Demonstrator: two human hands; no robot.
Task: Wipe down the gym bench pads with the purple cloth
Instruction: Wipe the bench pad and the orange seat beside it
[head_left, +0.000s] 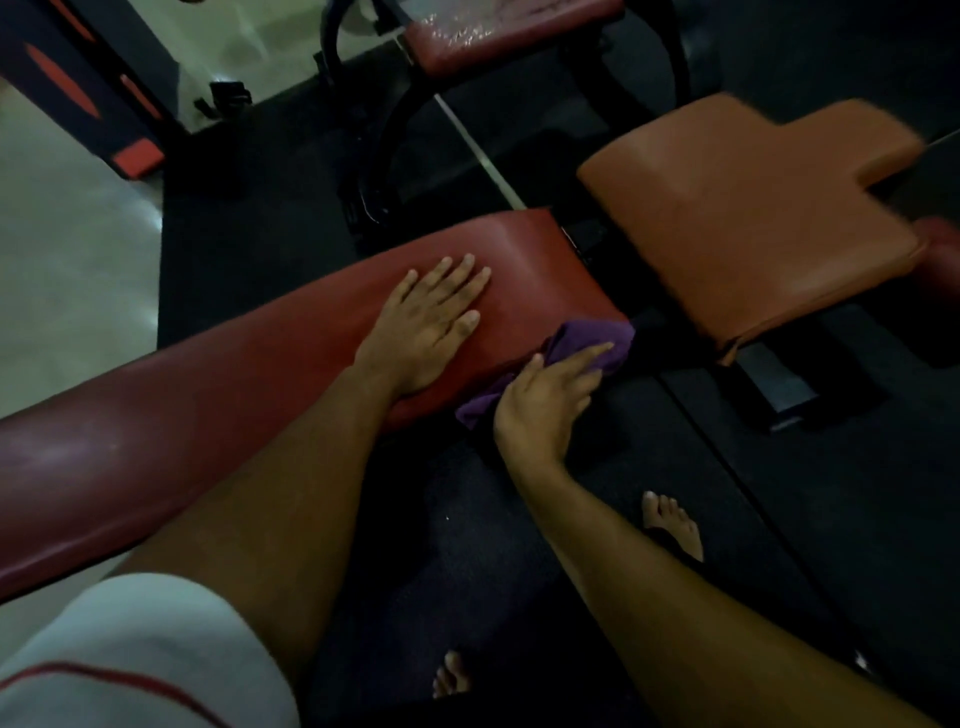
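A long dark red bench pad (218, 395) runs from the lower left to the middle of the view. My left hand (431, 322) lies flat on its top near the far end, fingers straight and spread. The purple cloth (587, 340) is bunched against the pad's near side edge at that end. My right hand (545, 400) presses the cloth against the pad's side, index finger stretched out along it, the other fingers curled round the fabric. Part of the cloth hangs below my palm.
An orange-brown seat pad (753, 218) sits just right of the red pad's end, across a narrow gap. Another red pad (498, 31) on a black frame stands at the top. Black rubber floor (519, 545) lies underneath, with my bare feet on it.
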